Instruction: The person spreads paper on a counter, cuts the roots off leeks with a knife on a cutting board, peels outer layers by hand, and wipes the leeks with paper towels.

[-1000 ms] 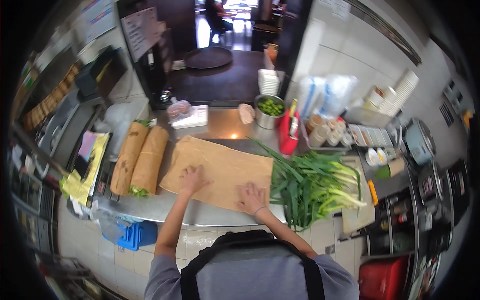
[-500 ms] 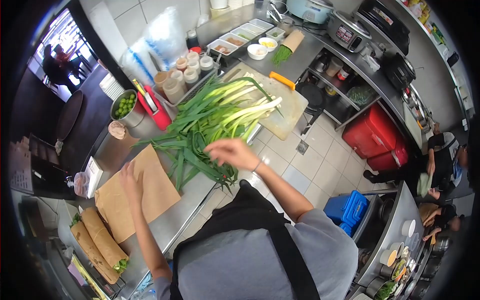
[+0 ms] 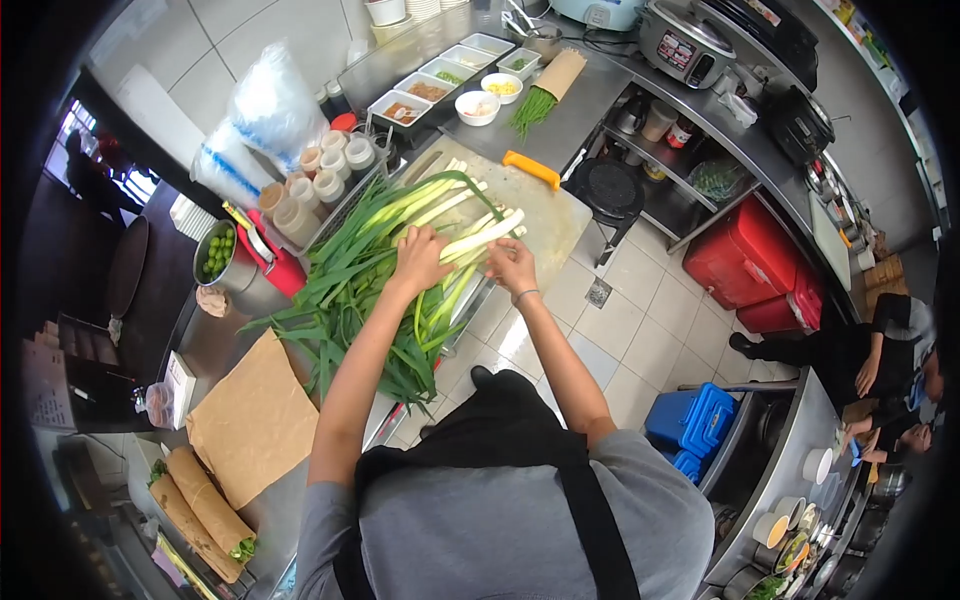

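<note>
A large pile of leeks [image 3: 370,270] lies with green leaves to the left and white stalks over a cutting board [image 3: 555,215]. My left hand [image 3: 420,258] is on the stalks, its fingers curled around some of them. At the white ends, my right hand [image 3: 512,266] has its fingers bent against a stalk; whether it grips is unclear. An orange-handled knife [image 3: 531,169] rests on the board beyond my hands. Flat brown paper [image 3: 252,420] lies on the counter at the left, near two paper-wrapped bundles [image 3: 205,505] with greens showing at the ends.
Limes fill a metal pot [image 3: 222,262] beside a red holder [image 3: 283,272]. Sauce bottles [image 3: 310,195], ingredient trays [image 3: 440,78] and white bowls [image 3: 478,108] stand at the back. Red bins [image 3: 745,262] and a blue box [image 3: 690,420] are right; co-workers [image 3: 890,350] stand at far right.
The view has turned right. My hands have left the brown paper and moved to the leek stalks. My left hand has closed around some of them.
</note>
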Tool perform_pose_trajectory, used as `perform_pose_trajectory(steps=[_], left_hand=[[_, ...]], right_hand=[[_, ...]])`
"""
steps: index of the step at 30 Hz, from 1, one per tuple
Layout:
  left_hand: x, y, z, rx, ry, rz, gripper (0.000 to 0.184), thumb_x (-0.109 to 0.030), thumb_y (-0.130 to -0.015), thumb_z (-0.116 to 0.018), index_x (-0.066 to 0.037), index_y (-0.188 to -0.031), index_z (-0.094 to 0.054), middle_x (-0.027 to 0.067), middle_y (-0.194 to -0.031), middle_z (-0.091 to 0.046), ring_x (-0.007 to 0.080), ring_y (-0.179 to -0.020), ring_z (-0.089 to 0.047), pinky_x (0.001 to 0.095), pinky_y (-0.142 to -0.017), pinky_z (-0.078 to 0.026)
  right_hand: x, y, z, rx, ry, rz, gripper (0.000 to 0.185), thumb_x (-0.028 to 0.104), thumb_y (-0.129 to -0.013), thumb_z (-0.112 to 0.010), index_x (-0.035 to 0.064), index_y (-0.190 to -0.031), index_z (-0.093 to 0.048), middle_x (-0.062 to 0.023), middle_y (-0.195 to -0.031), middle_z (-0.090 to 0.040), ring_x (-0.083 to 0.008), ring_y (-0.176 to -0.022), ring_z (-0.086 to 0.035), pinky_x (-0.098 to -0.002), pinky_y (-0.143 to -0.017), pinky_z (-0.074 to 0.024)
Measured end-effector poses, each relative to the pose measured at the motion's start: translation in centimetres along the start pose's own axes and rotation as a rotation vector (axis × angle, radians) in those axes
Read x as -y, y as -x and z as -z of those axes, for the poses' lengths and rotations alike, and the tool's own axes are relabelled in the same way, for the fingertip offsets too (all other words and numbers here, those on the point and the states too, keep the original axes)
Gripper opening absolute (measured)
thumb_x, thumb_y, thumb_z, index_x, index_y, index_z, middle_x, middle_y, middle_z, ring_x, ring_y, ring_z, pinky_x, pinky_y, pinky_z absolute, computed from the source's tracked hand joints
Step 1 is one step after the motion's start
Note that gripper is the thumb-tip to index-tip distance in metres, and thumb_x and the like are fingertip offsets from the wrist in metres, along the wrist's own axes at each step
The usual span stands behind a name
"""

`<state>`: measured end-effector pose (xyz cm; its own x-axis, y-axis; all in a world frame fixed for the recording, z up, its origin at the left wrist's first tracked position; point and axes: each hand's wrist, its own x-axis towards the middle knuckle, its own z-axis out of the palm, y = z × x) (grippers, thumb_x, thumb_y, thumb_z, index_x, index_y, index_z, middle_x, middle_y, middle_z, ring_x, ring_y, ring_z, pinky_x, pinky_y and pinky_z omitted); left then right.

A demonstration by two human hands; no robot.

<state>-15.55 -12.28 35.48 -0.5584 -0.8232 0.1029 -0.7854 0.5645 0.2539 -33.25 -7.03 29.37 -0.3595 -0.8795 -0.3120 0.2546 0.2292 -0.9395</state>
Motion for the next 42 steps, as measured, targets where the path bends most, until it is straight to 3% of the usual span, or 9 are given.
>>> perform_pose_trajectory(steps=[6, 7, 10, 11, 18, 22, 28, 38, 42], left_hand=[[1.9, -2.3, 0.3, 0.244, 0.255, 0.076, 0.04, -0.021, -0.068, -0.072, -0.009, -0.104, -0.057, 0.0107, -0.103, -0.058, 0.028, -0.1, -0.053, 0.0415, -0.085, -0.037], [2.4, -2.6, 0.4, 0.255, 0.322, 0.101, 0.04, -0.018, -0.069, -0.072, -0.008, -0.104, -0.056, 0.0108, -0.103, -0.059, 0.0268, -0.099, -0.055, 0.04, -0.084, -0.038], [4.9, -2.9, -0.3, 0.106, 0.863, -0.008, 0.04, -0.007, -0.069, -0.071, -0.004, -0.103, -0.052, 0.009, -0.102, -0.062, 0.0194, -0.093, -0.059, 0.0314, -0.078, -0.043], [4.9, -2.8, 0.9, 0.131, 0.877, 0.106, 0.038, 0.0, -0.069, -0.07, -0.002, -0.103, -0.052, 0.0075, -0.098, -0.064, 0.0121, -0.089, -0.058, 0.0242, -0.072, -0.044], [7.1, -2.1, 4.2, 0.193, 1.148, 0.301, 0.033, -0.001, -0.075, -0.068, -0.004, -0.104, -0.052, 0.0029, -0.088, -0.066, 0.0066, -0.077, -0.058, 0.021, -0.069, -0.044], [8.1, -1.0, 5.4, 0.073, 1.239, 0.328, 0.029, -0.001, -0.077, -0.065, -0.003, -0.104, -0.053, 0.0036, -0.091, -0.066, 0.0079, -0.076, -0.06, 0.0221, -0.067, -0.048], [11.5, 0.5, 6.7, -0.245, 1.26, 0.324, 0.035, -0.003, -0.079, -0.064, -0.005, -0.114, -0.057, 0.0025, -0.092, -0.065, 0.0072, -0.073, -0.058, 0.0216, -0.059, -0.046], [7.3, 17.9, 26.2, -1.057, 1.016, 0.099, 0.034, -0.001, -0.083, -0.059, 0.002, -0.117, -0.053, 0.0093, -0.1, -0.063, 0.0095, -0.081, -0.057, 0.0225, -0.07, -0.046], [7.9, 27.3, 31.3, -1.2, 0.92, 0.0, 0.045, 0.001, -0.088, -0.051, 0.002, -0.13, -0.036, 0.0164, -0.111, -0.056, 0.016, -0.092, -0.055, 0.0324, -0.081, -0.048]], right_hand=[[-0.4, -2.8, -2.4, -0.016, 0.078, 0.325, 0.023, 0.015, -0.076, -0.07, 0.0051, -0.092, -0.055, -0.003, -0.083, -0.054, -0.0108, -0.068, -0.055, -0.0233, -0.049, -0.0451], [-0.4, -3.3, -3.1, -0.061, 0.075, 0.379, 0.033, 0.01, -0.07, -0.075, 0.0026, -0.094, -0.053, -0.0052, -0.081, -0.054, -0.0121, -0.068, -0.054, -0.0238, -0.053, -0.0472], [1.4, -2.8, -5.8, -0.155, -0.296, 0.345, 0.042, 0.008, -0.067, -0.076, 0.0018, -0.101, -0.052, -0.0085, -0.088, -0.054, -0.0144, -0.071, -0.055, -0.0249, -0.053, -0.048], [1.8, -3.0, -6.5, -0.162, -0.368, 0.295, 0.049, 0.008, -0.065, -0.078, 0.0008, -0.104, -0.049, -0.0128, -0.095, -0.053, -0.0161, -0.073, -0.056, -0.0255, -0.052, -0.0481], [5.2, -5.3, -7.2, 0.28, -0.24, 0.054, 0.016, 0.01, -0.075, -0.072, 0.0097, -0.075, -0.057, 0.0017, -0.065, -0.058, -0.0076, -0.055, -0.057, -0.0197, -0.046, -0.0421], [6.4, -5.5, -5.9, 0.383, -0.227, 0.048, 0.014, 0.01, -0.077, -0.07, 0.0093, -0.078, -0.056, -0.0005, -0.069, -0.06, -0.0098, -0.058, -0.061, -0.0216, -0.045, -0.0436], [4.5, -8.2, -4.2, 0.209, -0.27, 0.02, 0.006, 0.005, -0.083, -0.061, 0.0061, -0.082, -0.054, -0.0048, -0.07, -0.06, -0.0129, -0.058, -0.062, -0.0232, -0.045, -0.0469], [2.7, -9.4, -2.5, 0.19, -0.279, -0.058, 0.005, 0.009, -0.084, -0.06, 0.0074, -0.086, -0.056, -0.0019, -0.072, -0.058, -0.0104, -0.059, -0.058, -0.0204, -0.049, -0.0472], [2.1, -10.0, -1.5, 0.235, -0.244, -0.028, 0.01, 0.01, -0.081, -0.065, 0.0111, -0.083, -0.055, 0.0008, -0.066, -0.057, -0.0087, -0.056, -0.057, -0.0193, -0.045, -0.0445]])
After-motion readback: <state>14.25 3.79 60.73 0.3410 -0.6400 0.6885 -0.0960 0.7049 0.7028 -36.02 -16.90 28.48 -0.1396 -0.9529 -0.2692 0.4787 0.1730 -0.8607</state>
